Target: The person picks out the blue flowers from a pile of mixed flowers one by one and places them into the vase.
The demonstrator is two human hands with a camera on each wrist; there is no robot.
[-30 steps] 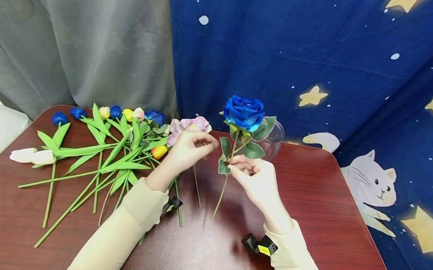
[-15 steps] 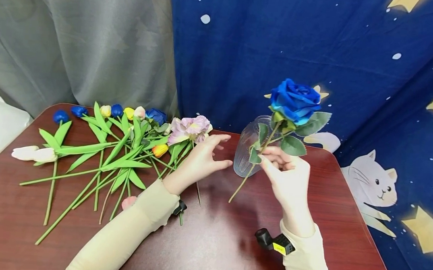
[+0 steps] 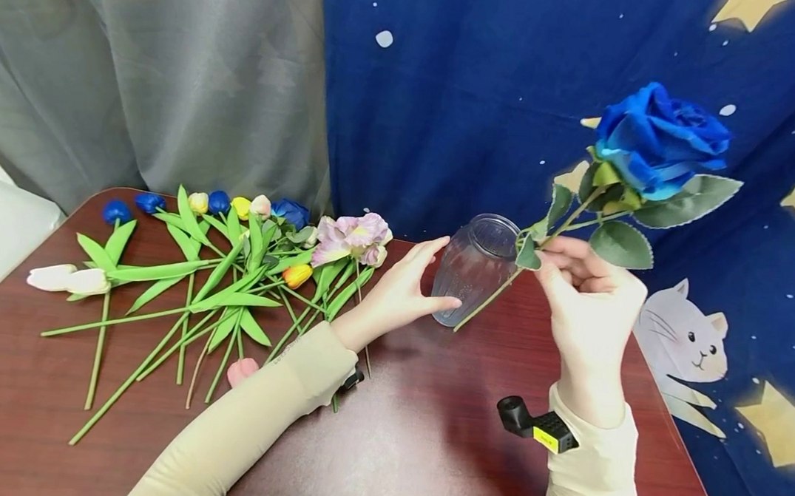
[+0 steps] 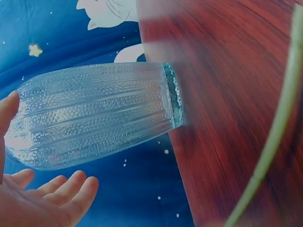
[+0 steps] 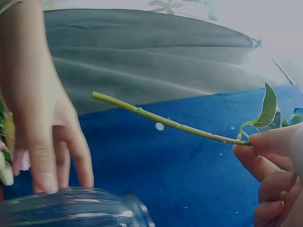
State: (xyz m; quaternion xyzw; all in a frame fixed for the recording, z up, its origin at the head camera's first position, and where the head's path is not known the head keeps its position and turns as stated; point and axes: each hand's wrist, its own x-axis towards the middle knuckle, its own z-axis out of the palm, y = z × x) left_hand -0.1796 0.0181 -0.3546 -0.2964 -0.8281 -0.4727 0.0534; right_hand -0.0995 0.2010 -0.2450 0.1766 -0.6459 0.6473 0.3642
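Note:
A blue artificial rose (image 3: 662,145) with green leaves tilts up to the right in the head view. My right hand (image 3: 591,308) pinches its stem (image 5: 161,119) between thumb and fingers, and the bare lower end points down toward the table. Beside it stands a clear ribbed glass vase (image 3: 472,273), upright. My left hand (image 3: 405,289) reaches to the vase's left side with thumb and fingers spread around it. In the left wrist view the same fingers (image 4: 78,191) lie close to the vase's upper part, uncurled.
Several artificial tulips (image 3: 236,293), white, blue, yellow and orange, lie heaped on the left of the brown table (image 3: 376,439). A lilac flower (image 3: 351,238) and another blue rose (image 3: 290,214) lie at the heap's back. Curtains hang behind the table's far edge.
The right hand has carried the blue rose right and upward, uncovering the vase. The left hand has moved right from beside the lilac flower to the vase, its fingers spreading.

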